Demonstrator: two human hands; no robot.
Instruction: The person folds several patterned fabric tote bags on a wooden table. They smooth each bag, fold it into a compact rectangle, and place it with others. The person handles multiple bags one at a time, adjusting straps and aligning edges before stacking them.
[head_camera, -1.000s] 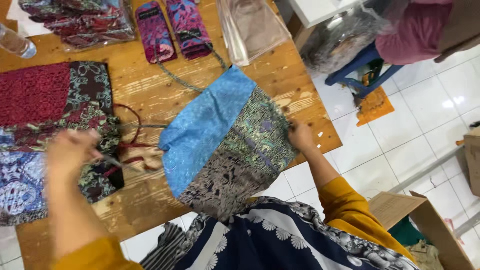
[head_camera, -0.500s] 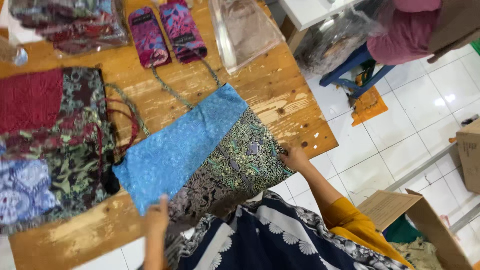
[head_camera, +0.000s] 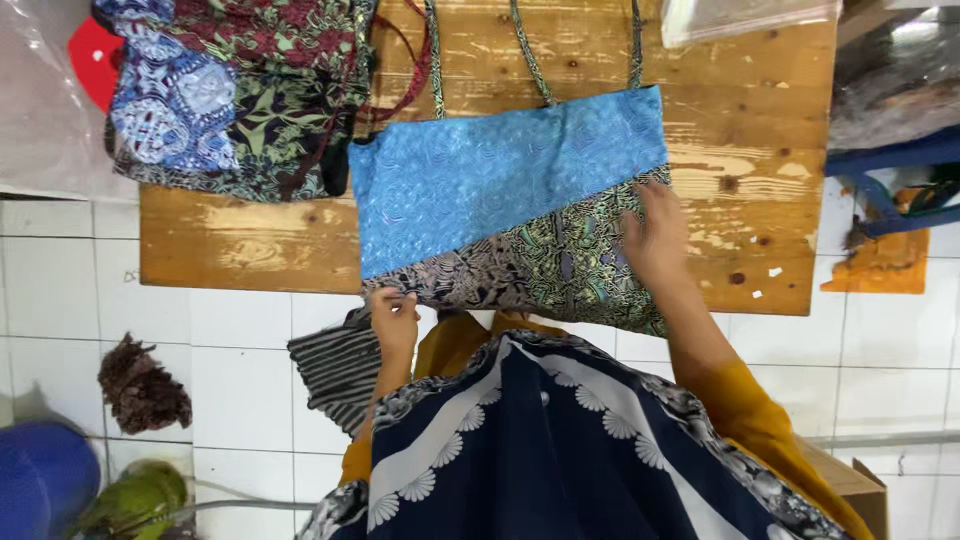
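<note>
A cloth bag (head_camera: 500, 215), half bright blue and half dark patterned, is laid flat on the wooden table (head_camera: 250, 245), with its lower corner overhanging the table's near edge at 6 o'clock. That corner is pinched between the fingers of the left hand (head_camera: 393, 318), just over the edge. The right hand (head_camera: 655, 240) is laid flat and open on the patterned half toward 3 o'clock, pressing the cloth down and gripping nothing. The bag's thin straps (head_camera: 535, 55) are stretched away toward 12 o'clock across bare wood. Open tabletop is left at 3 o'clock between the bag and the table's right edge, and a wider bare strip lies at 9 o'clock, below the pile. At 10 o'clock a pile of patterned fabrics (head_camera: 235, 90) is stacked, its edge touching the bag's blue corner; dark red cords (head_camera: 410, 70) trail from it beside the straps. A clear plastic sheet (head_camera: 745, 15) is seen at 1 o'clock at the table's far edge. White floor tiles (head_camera: 70, 290) surround the table below. A brown tuft (head_camera: 143, 385) lies on the floor at 8 o'clock, with a blue tub (head_camera: 40, 475) at 7 o'clock, whose contents cannot be told. A cardboard box (head_camera: 850, 485) is partly shown at 5 o'clock, its inside hidden.
</note>
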